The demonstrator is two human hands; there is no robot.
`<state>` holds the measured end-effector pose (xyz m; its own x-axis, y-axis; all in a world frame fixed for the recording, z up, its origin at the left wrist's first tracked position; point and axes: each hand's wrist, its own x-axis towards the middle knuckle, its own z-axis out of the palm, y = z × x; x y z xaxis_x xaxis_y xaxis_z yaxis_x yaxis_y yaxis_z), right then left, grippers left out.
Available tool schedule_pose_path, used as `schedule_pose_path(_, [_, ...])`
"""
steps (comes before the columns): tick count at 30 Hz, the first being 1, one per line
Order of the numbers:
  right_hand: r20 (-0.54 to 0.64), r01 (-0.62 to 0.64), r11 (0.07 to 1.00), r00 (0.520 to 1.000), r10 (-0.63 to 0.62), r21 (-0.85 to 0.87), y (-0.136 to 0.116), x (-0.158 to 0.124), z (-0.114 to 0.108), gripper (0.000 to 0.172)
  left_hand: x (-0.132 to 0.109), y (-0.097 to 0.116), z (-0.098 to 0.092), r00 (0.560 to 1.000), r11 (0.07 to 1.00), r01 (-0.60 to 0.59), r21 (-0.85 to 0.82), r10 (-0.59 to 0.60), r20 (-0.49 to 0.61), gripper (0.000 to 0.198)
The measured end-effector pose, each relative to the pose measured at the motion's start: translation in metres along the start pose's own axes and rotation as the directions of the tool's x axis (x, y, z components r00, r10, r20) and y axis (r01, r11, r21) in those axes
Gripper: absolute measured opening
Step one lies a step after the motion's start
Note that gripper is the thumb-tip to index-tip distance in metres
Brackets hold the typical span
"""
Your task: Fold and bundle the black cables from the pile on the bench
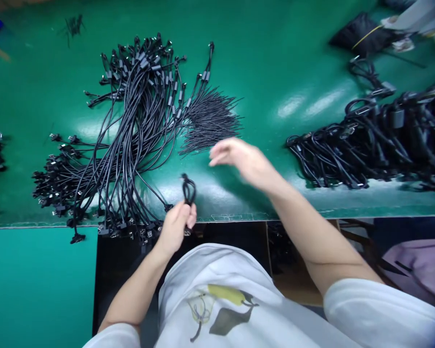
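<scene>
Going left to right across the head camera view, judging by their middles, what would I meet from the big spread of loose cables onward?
Big spread of loose cables, left hand gripping a looped cable, pile of thin black strands, right hand, long heap of looped cables.

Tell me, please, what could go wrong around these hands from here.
The folded cable in the left hand might spring open if the grip loosens.
The right hand is close to the loose strips and could scatter them.
Some ends of the cable pile jut past the near edge of the table, so a snag might drag cables off.
</scene>
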<state>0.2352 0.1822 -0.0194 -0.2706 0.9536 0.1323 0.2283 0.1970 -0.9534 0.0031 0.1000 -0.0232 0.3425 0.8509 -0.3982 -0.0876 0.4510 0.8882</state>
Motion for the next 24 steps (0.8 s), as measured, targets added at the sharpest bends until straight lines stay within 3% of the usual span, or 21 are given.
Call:
schedule_pose_path(2, [-0.269, -0.085, 0.914, 0.963, -0.028, -0.396, 0.024, 0.023, -0.029, 0.043, 0.004, 0.004, -0.004, 0.998, 0.971, 0.041, -0.235, -0.051, -0.037, 0.041])
schedule_pose_path(3, [-0.298, -0.125, 0.829, 0.953, -0.052, -0.545, 0.036, 0.033, -0.040, 0.039, 0.005, 0.006, -0.004, 0.996, 0.951, 0.060, -0.304, -0.075, -0.038, 0.041])
schedule_pose_path(5, [-0.215, -0.124, 0.663, 0.975, -0.057, -0.738, 0.057, 0.051, -0.054, 0.034, 0.005, 0.010, -0.004, 0.994, 0.924, 0.095, -0.370, -0.109, -0.018, 0.041])
schedule_pose_path(7, [-0.100, -0.068, 0.548, 0.994, -0.030, -0.834, 0.067, 0.060, -0.059, 0.032, 0.003, 0.013, -0.003, 0.993, 0.912, 0.101, -0.397, -0.117, -0.016, 0.041])
schedule_pose_path(9, [-0.060, -0.044, 0.469, 0.998, -0.020, -0.882, 0.064, 0.060, -0.060, 0.033, -0.001, 0.015, -0.003, 0.993, 0.912, 0.089, -0.401, -0.114, -0.040, 0.040])
schedule_pose_path(14, [-0.261, -0.249, 0.340, 0.965, 0.009, -0.907, 0.025, 0.024, -0.054, 0.041, -0.008, 0.014, -0.001, 0.996, 0.929, 0.052, -0.367, -0.073, -0.042, 0.036])
schedule_pose_path(17, [-0.354, -0.319, 0.366, 0.935, -0.032, -0.874, 0.000, -0.015, -0.030, 0.035, -0.009, 0.015, 0.009, 0.995, 0.926, 0.078, -0.369, -0.047, 0.092, 0.045])
schedule_pose_path(19, [-0.328, -0.255, 0.458, 0.941, -0.086, -0.852, -0.012, -0.042, -0.006, 0.031, -0.007, 0.016, 0.017, 0.984, 0.923, 0.107, -0.369, -0.045, 0.173, 0.058])
schedule_pose_path(22, [-0.149, -0.026, 0.595, 0.976, -0.158, -0.803, -0.026, -0.074, 0.029, 0.029, -0.001, 0.015, 0.029, 0.978, 0.930, 0.097, -0.355, -0.023, 0.207, 0.066])
schedule_pose_path(24, [-0.014, 0.126, 0.605, 0.975, -0.220, -0.787, -0.033, -0.088, 0.045, 0.029, 0.003, 0.013, 0.033, 0.983, 0.950, 0.051, -0.308, 0.007, 0.183, 0.060])
